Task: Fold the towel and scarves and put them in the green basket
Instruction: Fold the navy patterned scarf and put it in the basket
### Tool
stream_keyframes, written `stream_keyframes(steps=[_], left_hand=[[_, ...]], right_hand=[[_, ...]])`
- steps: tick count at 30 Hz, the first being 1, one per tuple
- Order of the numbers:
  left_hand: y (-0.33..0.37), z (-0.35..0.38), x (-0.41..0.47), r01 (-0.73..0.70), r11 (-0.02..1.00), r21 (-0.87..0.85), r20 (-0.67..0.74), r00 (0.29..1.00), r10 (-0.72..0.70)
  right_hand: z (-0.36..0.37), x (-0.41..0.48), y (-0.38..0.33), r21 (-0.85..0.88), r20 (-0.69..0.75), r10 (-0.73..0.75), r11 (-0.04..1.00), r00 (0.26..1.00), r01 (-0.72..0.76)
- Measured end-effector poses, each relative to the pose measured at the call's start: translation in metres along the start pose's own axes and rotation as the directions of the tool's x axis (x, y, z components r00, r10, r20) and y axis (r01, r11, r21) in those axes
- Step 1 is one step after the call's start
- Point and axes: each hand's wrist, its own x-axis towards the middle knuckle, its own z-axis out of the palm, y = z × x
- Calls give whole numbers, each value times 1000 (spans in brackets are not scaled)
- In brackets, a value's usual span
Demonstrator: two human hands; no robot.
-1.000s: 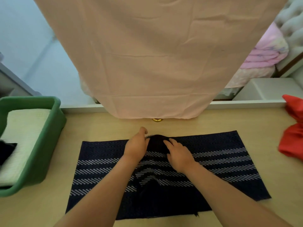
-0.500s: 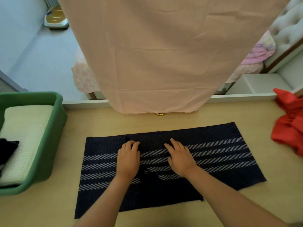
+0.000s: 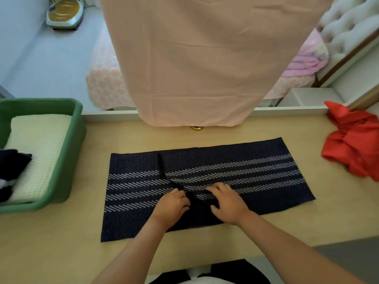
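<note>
The left grip (image 3: pixel 170 206) pinches, the right grip (image 3: pixel 227 203) lies spread on the navy white-striped woven scarf (image 3: pixel 246 171), whose bunched ridge may skew folding.

Peach cloth (image 3: pixel 205 58) hangs at the table's (image 3: pixel 61 242) far edge.

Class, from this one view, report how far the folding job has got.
Done: a folded cream towel and a dark cloth lie in the green basket. In hand: the navy striped scarf lies spread on the table, left hand pinching a raised crease, right hand beside it. Left: the red scarf, crumpled at the table's right.
</note>
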Motion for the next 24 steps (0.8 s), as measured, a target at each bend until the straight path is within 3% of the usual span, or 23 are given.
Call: stream_keyframes(steps=[4,6,11,14,17,19,21,24], left_hand=[[7,-7,-13,31,999,-39,-193,980,-38],[8,-14,-24,8,1000,-21,-221,975,-13],[13,-13,-51,-32,984,174,47,999,24],[21,-9,-48,127,962,241,-48,992,-119],[33,-5,-26,213,959,189,-168,969,-182],[40,-4,-12,287,942,171,-49,958,-283],[36,-2,-6,397,893,212,124,896,-427],[25,-5,-7,534,813,232,158,804,-573]], right_hand=[[2,-8,-3,-5,21,2,1000,1000,-2],[2,-10,-2,-21,24,-16,1000,1000,16],[5,-21,4,-26,23,-94,995,995,94],[11,-25,4,-31,-10,-118,993,993,118],[17,-24,4,-36,-25,-129,991,991,128],[19,-23,3,-56,9,-108,993,994,108],[19,-21,2,-83,70,-81,993,994,87],[19,-20,2,-116,81,-79,989,994,88]])
